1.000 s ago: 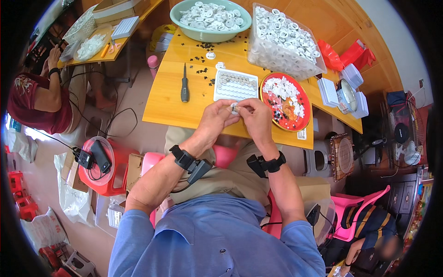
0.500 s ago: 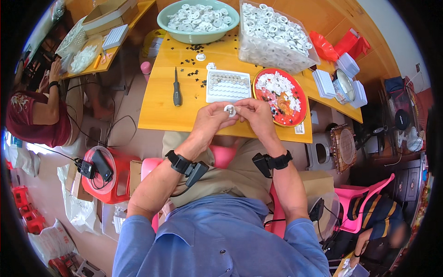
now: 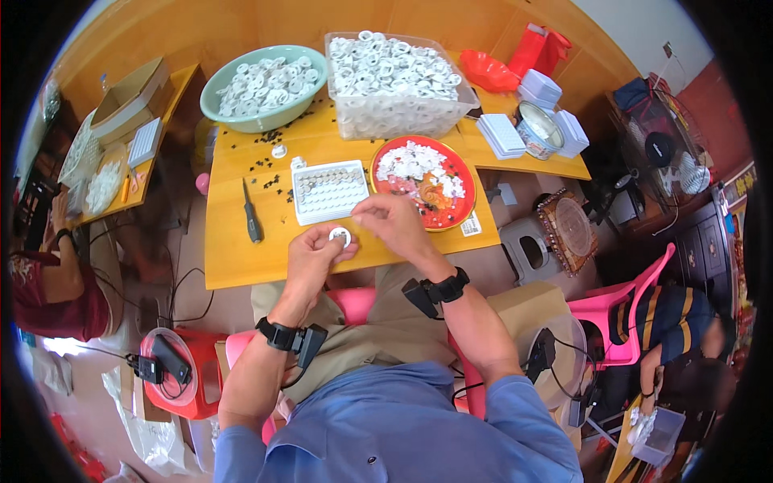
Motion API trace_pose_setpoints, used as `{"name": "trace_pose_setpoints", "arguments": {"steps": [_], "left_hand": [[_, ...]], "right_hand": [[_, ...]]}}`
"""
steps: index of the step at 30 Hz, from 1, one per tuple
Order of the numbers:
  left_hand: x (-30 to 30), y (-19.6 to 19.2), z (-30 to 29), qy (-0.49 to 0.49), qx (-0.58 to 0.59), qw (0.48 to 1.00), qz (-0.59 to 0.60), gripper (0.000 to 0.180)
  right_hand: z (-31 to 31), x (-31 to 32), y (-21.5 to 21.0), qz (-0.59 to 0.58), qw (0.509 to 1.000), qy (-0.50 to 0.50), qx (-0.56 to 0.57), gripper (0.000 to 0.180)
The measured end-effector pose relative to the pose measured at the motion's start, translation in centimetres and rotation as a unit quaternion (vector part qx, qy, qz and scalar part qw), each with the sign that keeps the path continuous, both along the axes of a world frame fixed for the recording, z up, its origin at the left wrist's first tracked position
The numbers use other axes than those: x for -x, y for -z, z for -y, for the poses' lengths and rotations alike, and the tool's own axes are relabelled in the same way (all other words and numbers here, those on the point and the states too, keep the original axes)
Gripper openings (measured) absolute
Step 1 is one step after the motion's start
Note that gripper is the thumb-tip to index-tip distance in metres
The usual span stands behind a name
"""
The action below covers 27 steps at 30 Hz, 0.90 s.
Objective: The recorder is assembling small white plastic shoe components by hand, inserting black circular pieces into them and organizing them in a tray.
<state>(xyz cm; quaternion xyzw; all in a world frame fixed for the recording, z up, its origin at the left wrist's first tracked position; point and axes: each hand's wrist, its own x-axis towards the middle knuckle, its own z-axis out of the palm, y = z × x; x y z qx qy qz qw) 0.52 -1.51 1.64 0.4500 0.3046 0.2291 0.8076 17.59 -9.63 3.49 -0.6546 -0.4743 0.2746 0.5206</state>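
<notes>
Just past the table's near edge, my left hand (image 3: 310,258) pinches a small round white plastic part (image 3: 340,237), its ringed face turned up. My right hand (image 3: 400,231) is apart from it, a little to the right and farther off. Its thumb and fingertips are pressed together beside the tray corner; anything between them is too small to make out. Beyond the hands lies a white tray (image 3: 326,211) with rows of round hollows, the far rows filled with grey round pieces. Right of it a red round plate (image 3: 469,193) bears small white parts (image 3: 412,161) and tiny black ones.
A screwdriver (image 3: 253,221) lies left of the tray, near scattered black bits (image 3: 262,163). At the back stand a green basin (image 3: 211,95) and a clear bin (image 3: 394,121), both heaped with white parts. White trays (image 3: 499,135) and a tin (image 3: 538,133) sit right. Other people work at both sides.
My hands have come apart: the left keeps the round white part, while the right has drawn off toward the tray. The whole view has shifted, so the table sits farther left.
</notes>
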Motion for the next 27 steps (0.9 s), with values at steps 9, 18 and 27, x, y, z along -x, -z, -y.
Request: {"name": "trace_pose_setpoints", "arguments": {"steps": [9, 18, 27], "left_hand": [[0.1, 0.1, -0.4, -0.006, 0.028, 0.998, 0.054, 0.025], [0.4, 0.1, -0.7, 0.012, 0.103, 0.988, 0.116, 0.032], [0.6, 0.0, -0.8, 0.016, 0.11, 0.985, 0.13, 0.032]], "right_hand": [[4.3, -9.9, -0.7, 0.372, 0.838, 0.362, 0.168, 0.012], [4.5, -10.9, 0.0, 0.336, 0.851, 0.331, 0.23, 0.011], [3.9, -10.6, 0.6, 0.328, 0.862, 0.319, 0.219, 0.013]]}}
